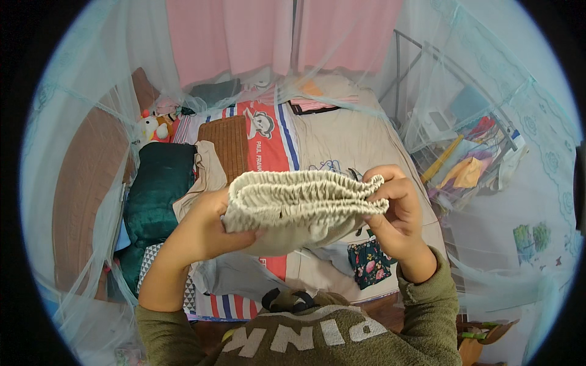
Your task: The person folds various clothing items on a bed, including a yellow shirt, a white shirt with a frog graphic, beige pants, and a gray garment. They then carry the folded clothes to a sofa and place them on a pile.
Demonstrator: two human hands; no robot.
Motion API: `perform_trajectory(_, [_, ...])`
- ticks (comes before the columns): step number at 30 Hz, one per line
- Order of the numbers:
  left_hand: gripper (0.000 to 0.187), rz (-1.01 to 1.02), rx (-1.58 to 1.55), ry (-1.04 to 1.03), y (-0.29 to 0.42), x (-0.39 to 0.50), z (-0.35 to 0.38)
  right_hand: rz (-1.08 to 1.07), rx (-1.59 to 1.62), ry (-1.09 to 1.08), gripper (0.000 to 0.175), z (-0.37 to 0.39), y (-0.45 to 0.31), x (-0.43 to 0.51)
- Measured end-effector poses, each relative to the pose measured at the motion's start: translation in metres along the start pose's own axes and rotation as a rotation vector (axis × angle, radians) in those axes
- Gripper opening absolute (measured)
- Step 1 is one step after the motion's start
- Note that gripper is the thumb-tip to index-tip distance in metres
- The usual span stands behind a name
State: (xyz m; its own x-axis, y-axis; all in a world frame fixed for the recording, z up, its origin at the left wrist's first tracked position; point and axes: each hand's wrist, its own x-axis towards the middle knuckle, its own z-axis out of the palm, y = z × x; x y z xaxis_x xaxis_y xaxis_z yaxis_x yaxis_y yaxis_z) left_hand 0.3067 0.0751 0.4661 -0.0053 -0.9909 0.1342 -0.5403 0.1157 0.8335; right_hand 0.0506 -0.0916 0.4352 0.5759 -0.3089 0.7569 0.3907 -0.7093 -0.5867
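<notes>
A pale cream garment with a gathered elastic waistband (293, 201) is held up in front of me, folded so that the elastic edge lies in layers. My left hand (219, 228) grips its left end, the thumb on the near side and the fingers hidden behind the cloth. My right hand (393, 210) pinches the right end of the waistband between thumb and fingers. Beneath it, on the bed, lie a grey cloth (242, 274) and a folded dark floral garment (368, 265).
The bed bears a beige sheet (339, 132), a brown woven mat (224, 142), dark green bedding (160, 187) and a plush toy (153, 128). Mosquito netting (110, 228) hangs around it. Clothes (467, 169) are heaped by a metal rack (448, 59) at the right.
</notes>
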Motion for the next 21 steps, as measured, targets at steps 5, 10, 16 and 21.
perform_trajectory(5, [0.074, -0.041, -0.469, 0.040, 0.015, -0.010, 0.001, 0.026, 0.212, -0.048, 0.026, -0.004, -0.019, 0.010])
perform_trajectory(10, [0.063, 0.004, -0.303, 0.043, -0.008, 0.028, -0.017, 0.260, 0.216, 0.044, 0.021, -0.009, 0.005, 0.029])
perform_trajectory(16, [0.039, -0.087, 0.052, 0.099, -0.079, 0.120, -0.033, 0.368, -0.087, 0.032, 0.016, -0.005, 0.106, 0.071])
perform_trajectory(21, [0.034, 0.020, 0.089, 0.410, -0.097, 0.144, -0.037, 0.241, -0.006, 0.154, 0.016, -0.002, 0.117, 0.078])
